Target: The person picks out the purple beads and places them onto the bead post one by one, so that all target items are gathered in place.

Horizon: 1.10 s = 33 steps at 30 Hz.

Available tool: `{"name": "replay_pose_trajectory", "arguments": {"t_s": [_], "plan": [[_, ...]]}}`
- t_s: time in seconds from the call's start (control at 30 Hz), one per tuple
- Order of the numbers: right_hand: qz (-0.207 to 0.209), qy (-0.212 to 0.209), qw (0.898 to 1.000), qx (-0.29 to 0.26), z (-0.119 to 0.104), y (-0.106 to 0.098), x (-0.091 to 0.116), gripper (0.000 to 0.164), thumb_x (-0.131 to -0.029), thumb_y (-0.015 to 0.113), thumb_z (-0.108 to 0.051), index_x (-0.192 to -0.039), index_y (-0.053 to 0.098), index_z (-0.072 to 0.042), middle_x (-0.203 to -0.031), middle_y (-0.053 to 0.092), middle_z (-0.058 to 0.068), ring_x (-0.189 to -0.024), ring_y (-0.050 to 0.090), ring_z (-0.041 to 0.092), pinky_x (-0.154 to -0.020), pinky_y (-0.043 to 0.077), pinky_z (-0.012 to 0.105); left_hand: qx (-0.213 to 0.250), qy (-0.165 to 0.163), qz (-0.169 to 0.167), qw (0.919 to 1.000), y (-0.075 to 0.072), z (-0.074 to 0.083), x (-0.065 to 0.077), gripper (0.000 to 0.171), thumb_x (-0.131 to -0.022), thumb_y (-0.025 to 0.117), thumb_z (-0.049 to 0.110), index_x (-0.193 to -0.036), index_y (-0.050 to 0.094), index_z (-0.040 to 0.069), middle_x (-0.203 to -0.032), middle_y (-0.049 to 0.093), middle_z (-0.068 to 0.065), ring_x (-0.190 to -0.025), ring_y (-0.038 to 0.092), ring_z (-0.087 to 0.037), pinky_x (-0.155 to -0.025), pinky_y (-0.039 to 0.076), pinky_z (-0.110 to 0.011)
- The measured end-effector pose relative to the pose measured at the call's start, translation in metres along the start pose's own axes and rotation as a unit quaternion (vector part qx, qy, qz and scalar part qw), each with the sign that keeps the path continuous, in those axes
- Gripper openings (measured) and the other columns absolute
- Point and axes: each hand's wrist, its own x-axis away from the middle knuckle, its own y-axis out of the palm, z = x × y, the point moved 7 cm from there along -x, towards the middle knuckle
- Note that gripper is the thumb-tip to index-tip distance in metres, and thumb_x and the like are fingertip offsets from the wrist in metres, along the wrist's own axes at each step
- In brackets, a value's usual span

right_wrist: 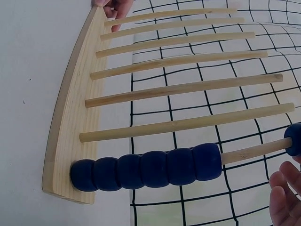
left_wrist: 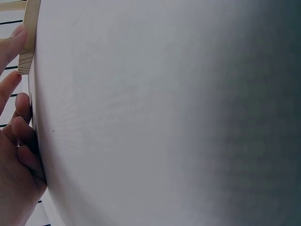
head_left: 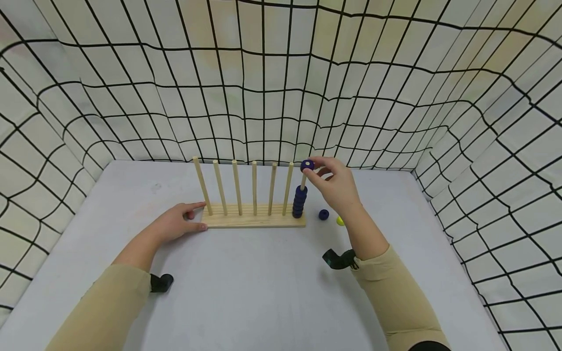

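A wooden peg rack (head_left: pixel 254 223) stands on the white table, with a row of several upright pegs. Dark blue beads (head_left: pixel 299 202) are stacked low on its rightmost peg. At that peg's top, my right hand (head_left: pixel 337 187) pinches another dark blue bead (head_left: pixel 307 165) between thumb and fingers; the peg's tip shows in its hole. In the right wrist view this bead (right_wrist: pixel 294 139) is cut by the edge, around the peg's end, apart from the stack. My left hand (head_left: pixel 173 223) grips the rack's left end between thumb and index finger, its other fingers curled.
One loose dark blue bead (head_left: pixel 323 214) lies on the table right of the rack. Beside it is a yellow piece (head_left: pixel 340 221), partly hidden by my right wrist. White walls with black netting (head_left: pixel 263 105) stand behind and at both sides.
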Motion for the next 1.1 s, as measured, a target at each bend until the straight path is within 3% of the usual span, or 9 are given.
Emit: {"name": "replay_pose_trajectory", "arguments": {"t_s": [0.63,1.1], "plan": [[0.016,-0.012,1.0,-0.007,-0.001,-0.01,0.001,0.034,-0.094,0.07,-0.032,-0.124,0.068,-0.016,-0.113,0.063,0.003,-0.101,0.059,0.016,-0.086,0.049,0.036,-0.002,-0.001,-0.001,1.0,0.0,-0.002,-0.002,0.083,-0.084,0.077,0.046,-0.15,0.043,0.009,-0.099,0.044,-0.01,-0.091,0.042,-0.025,-0.075,0.033,-0.04],[0.016,0.0,1.0,0.026,0.01,-0.016,0.003,0.035,-0.094,0.069,-0.037,-0.123,0.069,-0.017,-0.112,0.062,0.0,-0.099,0.058,0.015,-0.084,0.05,0.036,0.0,0.002,-0.002,1.0,0.0,-0.002,-0.001,0.083,-0.085,0.076,0.046,-0.15,0.043,0.008,-0.1,0.043,-0.01,-0.093,0.042,-0.027,-0.077,0.033,-0.042]]}}
